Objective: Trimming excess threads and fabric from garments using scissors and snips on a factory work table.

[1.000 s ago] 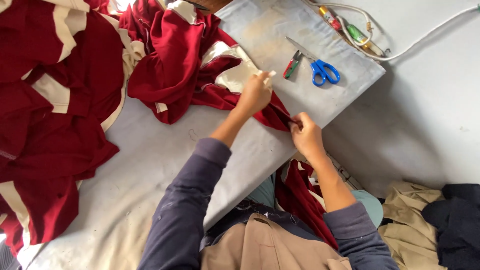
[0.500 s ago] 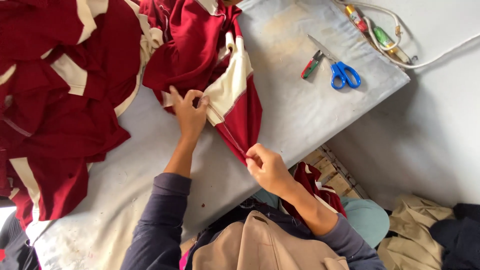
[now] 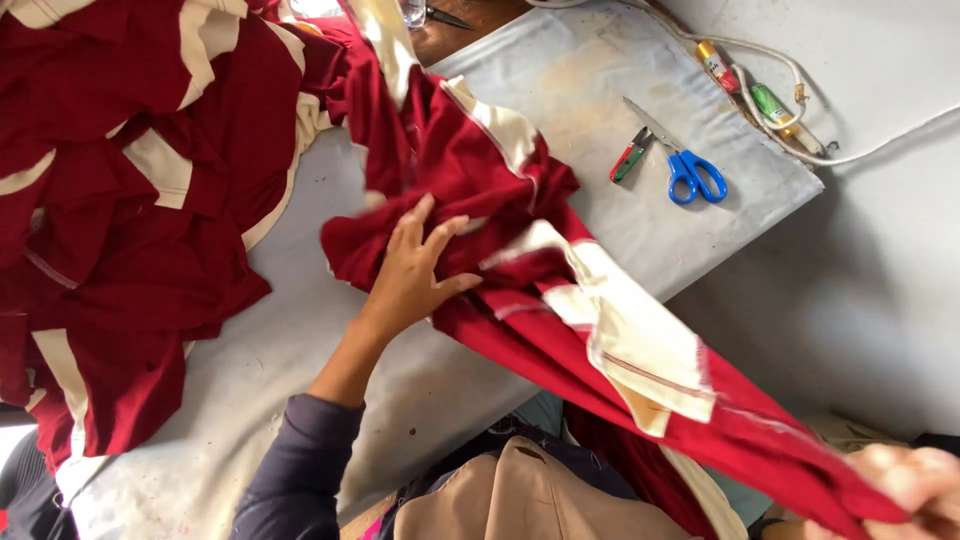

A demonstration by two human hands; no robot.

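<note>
A dark red garment with cream stripes point(image 3: 560, 300) stretches across the grey table point(image 3: 300, 370) from the middle down to the lower right. My left hand point(image 3: 415, 265) lies flat on its bunched part, fingers spread. My right hand point(image 3: 905, 490), blurred at the bottom right corner, grips the garment's far end and holds it taut off the table edge.
A heap of more red and cream garments point(image 3: 120, 200) covers the table's left side. Blue-handled scissors point(image 3: 685, 165) and a small red and green clipper point(image 3: 630, 157) lie at the table's right end. A white cable with small bottles point(image 3: 770, 90) lies beyond.
My right hand has pulled the garment's end down and to the right, stretching it out. My left hand has opened and pressed flat on the cloth.
</note>
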